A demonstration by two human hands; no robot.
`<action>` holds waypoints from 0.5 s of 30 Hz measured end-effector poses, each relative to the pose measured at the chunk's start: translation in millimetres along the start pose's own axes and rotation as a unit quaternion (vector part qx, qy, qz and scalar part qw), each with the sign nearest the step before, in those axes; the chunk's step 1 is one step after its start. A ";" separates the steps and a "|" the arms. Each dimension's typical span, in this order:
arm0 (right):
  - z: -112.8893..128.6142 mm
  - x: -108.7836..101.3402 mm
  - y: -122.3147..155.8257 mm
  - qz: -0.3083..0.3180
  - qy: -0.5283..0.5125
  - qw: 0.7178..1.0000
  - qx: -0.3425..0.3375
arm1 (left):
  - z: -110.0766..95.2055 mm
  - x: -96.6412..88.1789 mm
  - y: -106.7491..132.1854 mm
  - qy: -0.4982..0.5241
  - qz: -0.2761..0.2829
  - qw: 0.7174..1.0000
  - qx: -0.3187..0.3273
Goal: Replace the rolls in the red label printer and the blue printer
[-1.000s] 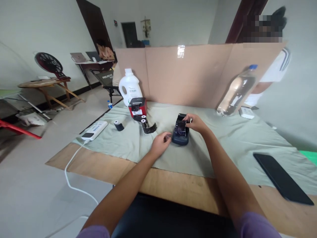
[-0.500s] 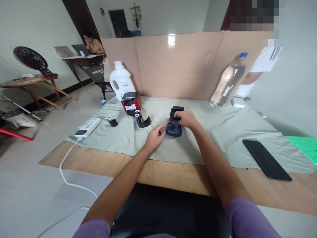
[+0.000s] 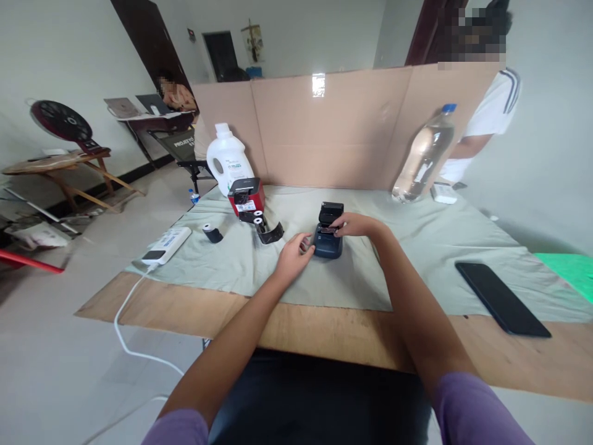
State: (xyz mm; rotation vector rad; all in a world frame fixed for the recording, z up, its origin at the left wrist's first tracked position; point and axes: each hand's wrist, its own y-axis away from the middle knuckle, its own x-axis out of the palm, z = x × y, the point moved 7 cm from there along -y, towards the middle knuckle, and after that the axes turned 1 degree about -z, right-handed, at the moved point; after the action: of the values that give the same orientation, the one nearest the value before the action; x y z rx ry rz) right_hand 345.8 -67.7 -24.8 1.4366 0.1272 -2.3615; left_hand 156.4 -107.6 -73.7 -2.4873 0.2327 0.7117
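small dark printer, lid raised, both hands on it

item: small dark printer (image 3: 328, 242), centre of frame, standing on the grey-green cloth (image 3: 417, 259), its lid tipped up at the back.
right hand (image 3: 354, 224): laid over the top of the unit, fingers curled onto the rim of the exposed bay, grasping it there.
left hand (image 3: 293, 256): loosely curled, fingertips against the unit's left corner. whether it pinches something small or only steadies the case cannot be told.
nearby, left of centre: red printer (image 3: 246, 194), black curved piece (image 3: 272, 233) with white rolls at its end, one loose paper roll (image 3: 212, 232), power strip (image 3: 167, 245), white jug (image 3: 229, 162).
right side: water bottle (image 3: 422, 157) leaning on the cardboard screen (image 3: 333, 130), black phone (image 3: 503, 298) flat near the cloth's edge.
others: a person in white stands behind the screen, upper right; another sits at a desk, upper left.

risks (judged): the light unit could skid on the loose cloth if pressed from one side; fingers in the bay could catch under the lid; a roll seated crooked could jam; the leaning bottle could slide if the screen is knocked.

not legible: the bay's contents under the right fingers, the left palm, all labels; the cable runs off the lower left of the frame.
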 end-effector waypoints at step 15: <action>-51.8 -10.8 -7.9 -0.374 -0.168 0.910 0.062 | -17.2 8.4 -18.7 -0.075 -0.031 0.989 0.125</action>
State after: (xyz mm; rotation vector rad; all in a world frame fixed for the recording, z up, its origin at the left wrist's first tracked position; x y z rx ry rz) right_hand 390.9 -43.7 -40.9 1.1234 0.5248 -3.2524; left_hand 176.7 -101.3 -57.4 -2.1842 0.1769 0.7881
